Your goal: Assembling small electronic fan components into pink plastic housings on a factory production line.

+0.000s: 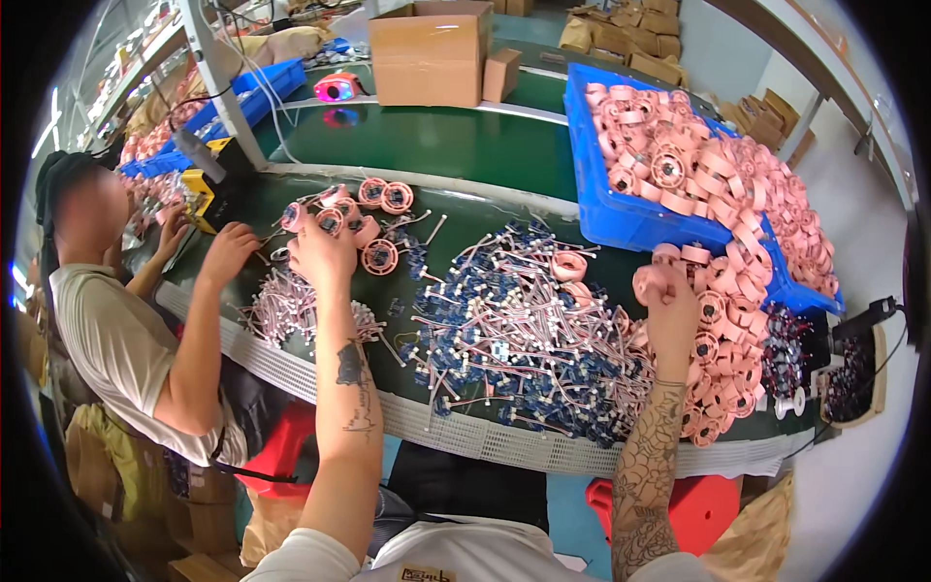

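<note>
My left hand [326,254] reaches over a small cluster of pink ring-shaped plastic housings, its fingers bent around a pink housing [331,222] with a dark part inside. Part of the grip is hidden by the hand itself. Other pink housings [379,256] with dark boards in them lie beside it. At the right, my right hand [671,299] is closed on another pink ring-shaped housing [644,282], at the edge of a loose heap of pink housings [720,335]. Between my hands spreads a pile of small blue circuit boards with wire leads [524,335].
A blue crate [606,218] overflowing with pink housings stands at the far right. Coiled wire leads [281,306] lie left of my left forearm. A co-worker's hand [231,252] is close by, near a yellow-and-black device [208,194]. Cardboard boxes [427,58] stand beyond the green belt [436,145].
</note>
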Tool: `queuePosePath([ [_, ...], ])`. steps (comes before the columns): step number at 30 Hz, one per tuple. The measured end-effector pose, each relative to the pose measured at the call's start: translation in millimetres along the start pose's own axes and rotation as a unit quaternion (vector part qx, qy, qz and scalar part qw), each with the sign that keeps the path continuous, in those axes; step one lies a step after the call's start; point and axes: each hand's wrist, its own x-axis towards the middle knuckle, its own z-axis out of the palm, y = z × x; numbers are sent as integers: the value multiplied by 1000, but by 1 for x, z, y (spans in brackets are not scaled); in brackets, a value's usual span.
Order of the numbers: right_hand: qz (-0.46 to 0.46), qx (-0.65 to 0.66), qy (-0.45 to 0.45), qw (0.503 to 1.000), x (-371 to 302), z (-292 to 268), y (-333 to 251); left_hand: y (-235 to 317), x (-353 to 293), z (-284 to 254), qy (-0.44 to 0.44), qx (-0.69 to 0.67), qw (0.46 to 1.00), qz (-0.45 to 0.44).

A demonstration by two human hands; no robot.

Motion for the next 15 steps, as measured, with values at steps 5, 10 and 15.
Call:
queuePosePath([
  [5,-61,221,29,973,-9,7,-39,-3,0,14,45,-7,999,7],
  [10,-146,268,-120,945,-28,19,-70,17,-20,6,109,-189,951,221],
  [15,-164,169,-239,942,-41,14,-78,60,-76,-1,-154,-287,868,375],
])
